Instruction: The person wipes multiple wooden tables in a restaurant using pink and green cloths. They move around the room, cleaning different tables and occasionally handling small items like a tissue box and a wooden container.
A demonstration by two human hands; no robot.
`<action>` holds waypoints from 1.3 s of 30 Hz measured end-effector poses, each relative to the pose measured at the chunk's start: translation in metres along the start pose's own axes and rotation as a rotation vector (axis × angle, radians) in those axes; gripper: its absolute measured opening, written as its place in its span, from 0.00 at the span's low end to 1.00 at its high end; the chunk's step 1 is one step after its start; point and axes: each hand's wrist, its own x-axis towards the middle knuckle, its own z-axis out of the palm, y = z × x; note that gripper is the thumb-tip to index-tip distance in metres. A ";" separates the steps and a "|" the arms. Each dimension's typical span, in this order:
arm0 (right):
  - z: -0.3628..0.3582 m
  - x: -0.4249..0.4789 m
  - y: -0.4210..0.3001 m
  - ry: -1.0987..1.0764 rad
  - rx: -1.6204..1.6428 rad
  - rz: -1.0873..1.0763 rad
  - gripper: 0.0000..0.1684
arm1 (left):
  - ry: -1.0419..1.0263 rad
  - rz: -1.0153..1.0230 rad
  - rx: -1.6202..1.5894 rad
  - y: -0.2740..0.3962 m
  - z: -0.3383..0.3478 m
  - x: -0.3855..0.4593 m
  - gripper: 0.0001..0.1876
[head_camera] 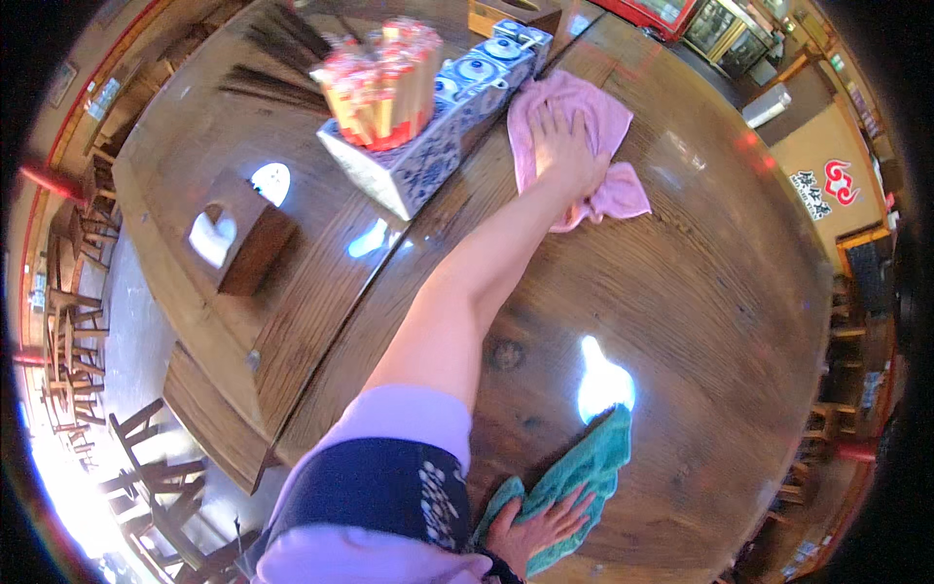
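My left arm reaches across a wooden table [700,292], and my left hand [565,150] presses flat on a pink cloth [609,109]. Part of that cloth is bunched beside the wrist. Closer to me, my right hand [543,525] lies with spread fingers on a green cloth [584,467]. The long lilac and dark sleeve of my left arm hides some of the tabletop. Just left of the pink cloth stands a blue-and-white porcelain condiment holder [430,168]. It carries wrapped chopsticks [383,95] and small lidded pots [478,69].
A wooden box [252,233] sits on the table's left part, across a long seam. Beside the table are a wooden bench [211,416] and wooden stools [164,474]. A counter panel [824,175] bearing writing stands at the upper right, near a red-framed cabinet [657,14].
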 end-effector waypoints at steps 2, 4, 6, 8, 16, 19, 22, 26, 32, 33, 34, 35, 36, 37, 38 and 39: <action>-0.006 0.006 -0.009 -0.010 0.042 0.008 0.46 | -0.002 -0.003 0.000 -0.014 -0.026 -0.053 0.41; 0.006 0.008 -0.002 0.045 0.081 -0.038 0.41 | -0.072 -0.017 -0.038 -0.025 -0.054 -0.104 0.42; 0.008 0.008 -0.002 0.052 0.054 -0.052 0.41 | -0.106 -0.043 -0.057 -0.042 -0.083 -0.155 0.43; 0.011 0.010 -0.002 0.043 -0.049 -0.036 0.46 | -0.084 -0.060 -0.008 -0.055 -0.108 -0.200 0.43; 0.032 0.010 0.012 0.107 -0.137 -0.080 0.43 | -0.013 -0.388 0.165 -0.129 -0.186 -0.390 0.39; 0.031 0.011 0.010 0.109 -0.048 -0.087 0.42 | 0.120 -0.504 0.149 -0.156 -0.221 -0.406 0.38; 0.024 0.011 0.013 0.040 -0.049 -0.109 0.42 | 0.146 -0.631 0.205 -0.184 -0.234 -0.399 0.38; 0.024 0.008 0.018 0.072 -0.002 -0.167 0.42 | 0.228 -0.763 0.272 -0.242 -0.253 -0.382 0.37; 0.020 -0.014 -0.013 0.071 -0.061 -0.150 0.42 | 0.142 -0.894 0.173 -0.317 -0.283 -0.340 0.40; 0.022 -0.020 -0.024 0.112 -0.058 -0.222 0.42 | 0.162 -0.806 0.117 -0.339 -0.278 -0.333 0.40; 0.027 -0.028 -0.034 0.141 -0.056 -0.292 0.41 | 0.173 -0.722 0.063 -0.360 -0.268 -0.332 0.41; 0.027 -0.033 -0.045 0.145 -0.080 -0.381 0.41 | 0.020 -0.659 0.110 -0.352 -0.287 -0.323 0.40; 0.028 -0.041 -0.066 0.133 -0.062 -0.510 0.41 | 0.192 -0.490 0.211 -0.397 -0.264 -0.335 0.38; 0.029 -0.050 -0.084 0.111 -0.058 -0.561 0.41 | 0.179 -0.362 0.325 -0.408 -0.263 -0.329 0.38; 0.029 -0.057 -0.105 0.101 -0.051 -0.609 0.41 | 0.177 -0.223 0.428 -0.416 -0.273 -0.319 0.37; 0.026 -0.064 -0.128 0.075 -0.047 -0.636 0.40 | 0.099 -0.152 0.415 -0.434 -0.274 -0.313 0.37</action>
